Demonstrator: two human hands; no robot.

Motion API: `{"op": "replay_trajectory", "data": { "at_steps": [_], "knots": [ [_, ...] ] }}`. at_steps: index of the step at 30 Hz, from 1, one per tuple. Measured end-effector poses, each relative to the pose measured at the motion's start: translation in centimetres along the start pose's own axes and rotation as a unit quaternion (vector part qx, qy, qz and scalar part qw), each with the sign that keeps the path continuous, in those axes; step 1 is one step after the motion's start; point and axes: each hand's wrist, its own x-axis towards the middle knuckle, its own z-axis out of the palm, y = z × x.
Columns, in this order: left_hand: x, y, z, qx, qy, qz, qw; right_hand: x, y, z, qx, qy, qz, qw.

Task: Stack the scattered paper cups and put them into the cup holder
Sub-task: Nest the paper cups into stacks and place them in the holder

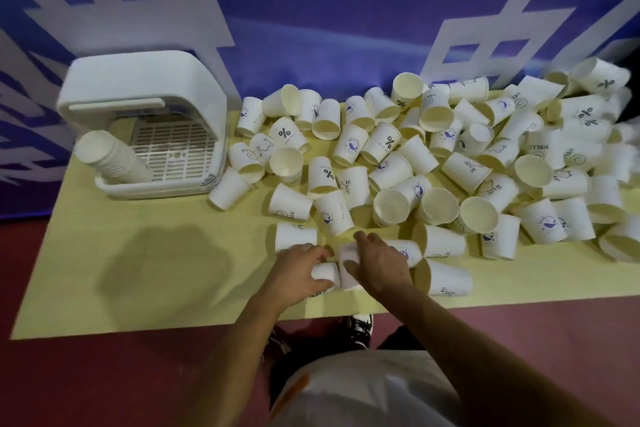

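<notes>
Several white paper cups (391, 149) lie scattered over the right half of a yellow table (156, 270). A white cup holder (149, 87) with a raised lid stands at the back left; a stack of cups (110, 158) leans in its tray. Near the front edge my left hand (298, 274) grips a cup lying on its side (325, 272). My right hand (377, 262) closes over another cup (348, 265) right beside it; the two cups touch. More cups lie just right of my right hand.
A blue wall banner with large white characters (311, 10) rises behind the table. The floor (104, 374) is dark red. My shoes (362, 326) show under the table's front edge. A shadow falls on the table's left front.
</notes>
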Motion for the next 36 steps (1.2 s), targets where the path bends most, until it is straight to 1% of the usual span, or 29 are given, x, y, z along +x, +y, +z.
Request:
{"op": "replay_trajectory", "data": {
  "at_steps": [2,9,13,17,19,22,24,29,32,36],
  "knots": [
    [-0.3,-0.1,0.3,0.004,0.003,-0.007,1.000,0.5,-0.4,0.1,-0.005,-0.006,-0.005,1.000],
    [-0.9,0.0,0.1,0.017,0.006,-0.025,1.000,1.3,-0.9,1.0,0.028,-0.033,0.015,0.999],
    [-1.3,0.2,-0.1,0.007,-0.017,-0.044,0.999,1.6,-1.1,1.1,0.026,-0.048,-0.004,0.999],
    [-1.6,0.0,-0.4,0.016,-0.030,-0.052,0.998,1.8,-1.2,0.7,0.043,-0.070,0.003,0.997],
    [-1.6,-0.2,-0.9,0.008,-0.026,-0.055,0.998,2.0,-1.2,0.4,0.069,-0.072,0.011,0.995],
    [-1.4,-0.6,-1.9,-0.014,-0.012,-0.053,0.998,2.7,-1.3,-0.6,0.151,-0.080,0.042,0.984],
    [-1.3,-0.8,-2.8,-0.022,-0.001,-0.049,0.999,3.4,-1.4,-1.7,0.195,-0.084,0.047,0.976],
    [-0.9,-1.2,-5.1,-0.043,0.025,-0.053,0.997,4.9,-2.3,-4.8,0.185,-0.134,0.076,0.970],
    [-0.7,-1.3,-6.4,-0.069,0.037,-0.052,0.996,5.4,-3.2,-6.5,0.207,-0.151,0.082,0.963],
    [-0.8,-1.9,-8.5,-0.118,0.071,-0.061,0.989,5.8,-4.6,-7.7,0.320,-0.128,0.082,0.935]
  ]
}}
